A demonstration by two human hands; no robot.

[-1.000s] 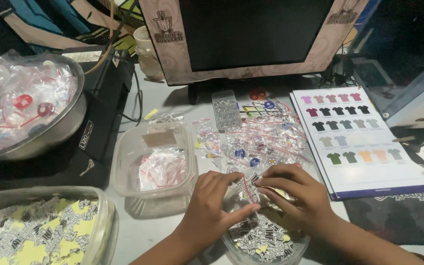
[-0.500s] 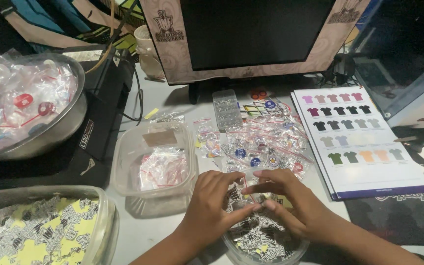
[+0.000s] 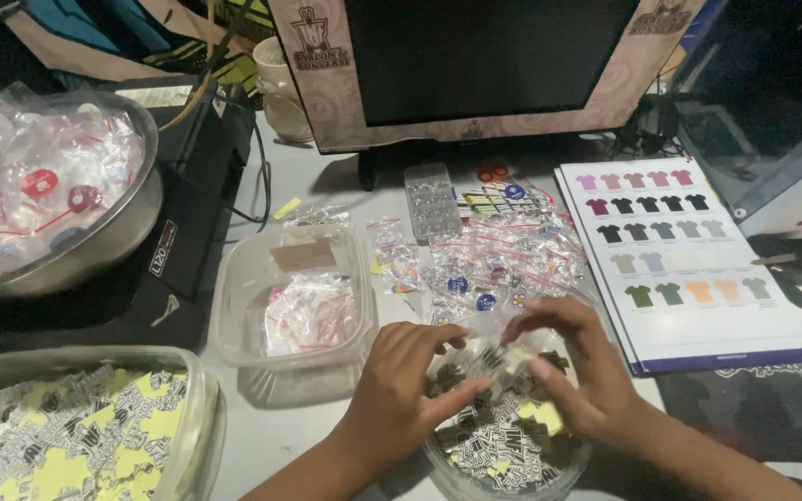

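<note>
Both hands work together over a round clear bowl (image 3: pixel 475 468) full of black, white and yellow stickers at the front of the desk. My left hand (image 3: pixel 406 380) and my right hand (image 3: pixel 575 371) pinch the same small clear plastic bag (image 3: pixel 494 345) between their fingertips, just above the bowl. What is inside the bag is too blurred to make out. A heap of small clear zip bags with red strips and round badges (image 3: pixel 494 260) lies just beyond the hands.
A clear tub of empty zip bags (image 3: pixel 303 311) stands left of the hands. Another tub of stickers (image 3: pixel 76 436) is front left, a metal bowl of bagged items (image 3: pixel 67 213) far left. A shirt colour chart (image 3: pixel 689 260) lies right. A monitor (image 3: pixel 485 65) stands behind.
Both hands stay over the sticker bowl and have shifted slightly, fingers working the small bag between them. Nothing else on the desk has moved.
</note>
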